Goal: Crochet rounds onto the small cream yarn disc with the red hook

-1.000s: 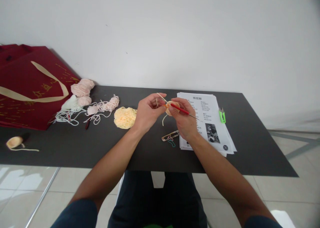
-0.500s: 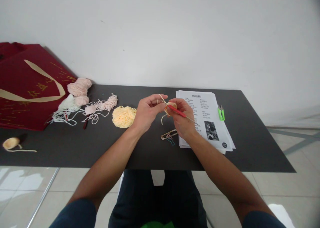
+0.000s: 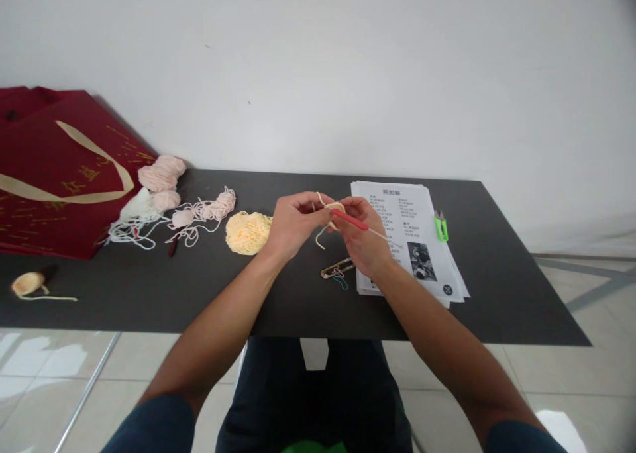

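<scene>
My right hand [image 3: 366, 238] is closed around a crochet hook [image 3: 352, 219] with a red handle, its thin metal shaft pointing down to the right. My left hand [image 3: 294, 222] pinches the edge of a small cream crocheted piece [image 3: 338, 207], and a strand of yarn loops over its fingertips. Both hands meet above the table, and the fingers partly hide the piece and the hook's tip. A loose yarn tail [image 3: 320, 240] hangs below it. Left of my left hand lies a ball of yellow yarn [image 3: 248, 232].
Printed sheets [image 3: 397, 201] lie under my right forearm, with green thread snips [image 3: 440, 226] on their right edge. A large safety pin [image 3: 336, 268] holds stitch markers. Pink yarn [image 3: 161, 173], white yarn [image 3: 136, 218], a dark red bag [image 3: 54, 155] and another crocheted piece [image 3: 28, 283] are at left.
The yarn strand at my left fingertips now forms a wider loop near the hook. The hanging tail has swung slightly left. The whole view has shifted a little.
</scene>
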Action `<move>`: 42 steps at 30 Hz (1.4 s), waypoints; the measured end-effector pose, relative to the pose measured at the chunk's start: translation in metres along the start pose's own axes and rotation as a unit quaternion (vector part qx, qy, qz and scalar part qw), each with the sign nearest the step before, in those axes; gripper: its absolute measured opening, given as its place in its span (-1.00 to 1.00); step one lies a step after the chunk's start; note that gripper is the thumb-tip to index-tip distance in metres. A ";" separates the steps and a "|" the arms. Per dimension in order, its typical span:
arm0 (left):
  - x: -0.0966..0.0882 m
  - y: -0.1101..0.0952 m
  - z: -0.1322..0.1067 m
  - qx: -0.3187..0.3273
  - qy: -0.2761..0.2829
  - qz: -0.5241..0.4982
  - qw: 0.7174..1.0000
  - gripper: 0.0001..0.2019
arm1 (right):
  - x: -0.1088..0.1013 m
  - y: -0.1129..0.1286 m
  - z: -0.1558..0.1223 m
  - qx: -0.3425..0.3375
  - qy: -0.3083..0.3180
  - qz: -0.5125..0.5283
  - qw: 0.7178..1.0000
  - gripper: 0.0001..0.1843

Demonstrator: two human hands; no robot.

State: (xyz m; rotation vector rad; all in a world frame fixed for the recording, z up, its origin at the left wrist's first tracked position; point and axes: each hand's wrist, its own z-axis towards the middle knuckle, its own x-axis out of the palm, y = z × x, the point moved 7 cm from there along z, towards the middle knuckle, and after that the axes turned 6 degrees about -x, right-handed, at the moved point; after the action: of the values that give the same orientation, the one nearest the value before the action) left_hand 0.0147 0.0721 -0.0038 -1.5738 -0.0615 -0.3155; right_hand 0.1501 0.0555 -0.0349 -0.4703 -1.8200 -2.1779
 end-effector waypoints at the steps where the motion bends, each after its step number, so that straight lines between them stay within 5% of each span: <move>1: -0.005 0.000 0.001 0.007 -0.028 0.003 1.000 -0.84 | -0.001 0.002 -0.001 -0.016 -0.003 -0.018 1.000 -0.49; 5: -0.017 0.003 0.005 -0.006 -0.083 0.005 0.997 -0.90 | -0.005 0.009 -0.002 -0.081 0.004 -0.155 0.985 -0.66; 9: -0.010 0.008 0.005 -0.048 -0.041 0.031 0.998 -0.89 | -0.005 0.026 -0.003 -0.155 0.006 -0.324 0.933 -0.91; 13: -0.005 0.012 0.004 -0.088 -0.019 0.026 0.996 -0.86 | -0.001 0.034 -0.002 -0.183 0.022 -0.388 0.903 -0.96; 30: -0.007 0.035 0.004 -0.192 -0.039 -0.112 0.974 -0.84 | -0.011 0.018 0.001 -0.073 0.002 -0.316 0.946 -0.94; 42: -0.007 0.029 0.005 -0.166 -0.026 -0.093 0.981 -0.86 | -0.010 0.002 0.001 -0.003 0.017 -0.195 0.981 -0.88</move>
State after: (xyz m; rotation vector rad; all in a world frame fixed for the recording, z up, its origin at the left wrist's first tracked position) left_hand 0.0154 0.0773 -0.0341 -1.9118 -0.2066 -0.4492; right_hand 0.1598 0.0559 -0.0371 -0.0765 -2.0274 -2.4178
